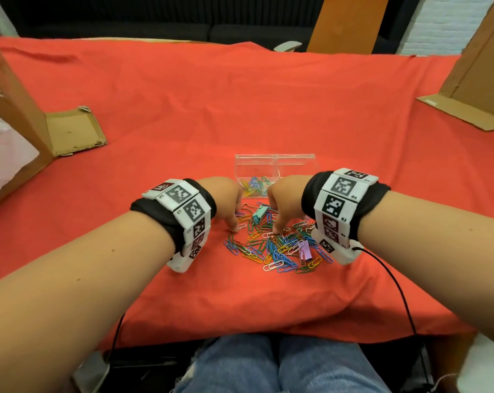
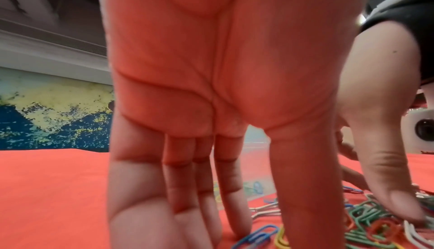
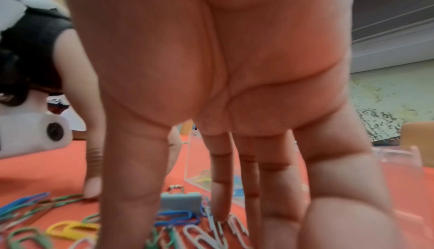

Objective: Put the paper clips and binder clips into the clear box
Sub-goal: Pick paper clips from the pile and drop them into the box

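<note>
A clear box [image 1: 277, 165] stands on the red cloth with several coloured paper clips [image 1: 255, 185] inside its left part. In front of it lies a loose pile of paper clips [image 1: 279, 248], with a teal binder clip [image 1: 258, 215] at its far edge and a purple binder clip [image 1: 305, 250] on its near right. My left hand [image 1: 235, 224] points straight down, its fingertips [image 2: 239, 229] touching the cloth at the pile's left edge. My right hand [image 1: 275, 224] also points down, with straight fingers [image 3: 219, 210] pressing on clips beside the teal binder clip [image 3: 180, 202]. Neither hand holds anything.
Cardboard pieces stand at the left [image 1: 72, 131] and the right [image 1: 472, 103] of the red cloth [image 1: 240, 95]. A cable [image 1: 399, 287] runs from my right wristband over the table's near edge. My knees show below that edge.
</note>
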Tool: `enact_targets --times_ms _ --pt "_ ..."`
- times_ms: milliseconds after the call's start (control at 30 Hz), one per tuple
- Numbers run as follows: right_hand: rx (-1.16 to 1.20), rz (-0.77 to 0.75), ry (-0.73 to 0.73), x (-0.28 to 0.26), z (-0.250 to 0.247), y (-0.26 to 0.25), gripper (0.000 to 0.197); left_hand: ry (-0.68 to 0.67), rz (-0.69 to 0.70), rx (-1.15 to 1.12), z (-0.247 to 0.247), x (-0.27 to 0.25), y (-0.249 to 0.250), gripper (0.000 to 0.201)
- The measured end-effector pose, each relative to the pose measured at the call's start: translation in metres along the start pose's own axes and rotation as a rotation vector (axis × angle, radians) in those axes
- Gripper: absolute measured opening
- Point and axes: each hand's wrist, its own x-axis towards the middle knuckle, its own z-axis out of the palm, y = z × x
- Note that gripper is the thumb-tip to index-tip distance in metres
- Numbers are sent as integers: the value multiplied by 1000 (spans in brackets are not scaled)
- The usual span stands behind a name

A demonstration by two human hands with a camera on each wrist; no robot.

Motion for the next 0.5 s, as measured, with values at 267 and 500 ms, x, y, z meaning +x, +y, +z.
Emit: enact_targets --times_ms 267,500 --pt "20 -39 -56 2 4 -1 31 -133 -25 -29 0 1 6 28" --pt "194 -19 64 -7 -7 21 24 -36 -7 -109 -6 -1 0 21"
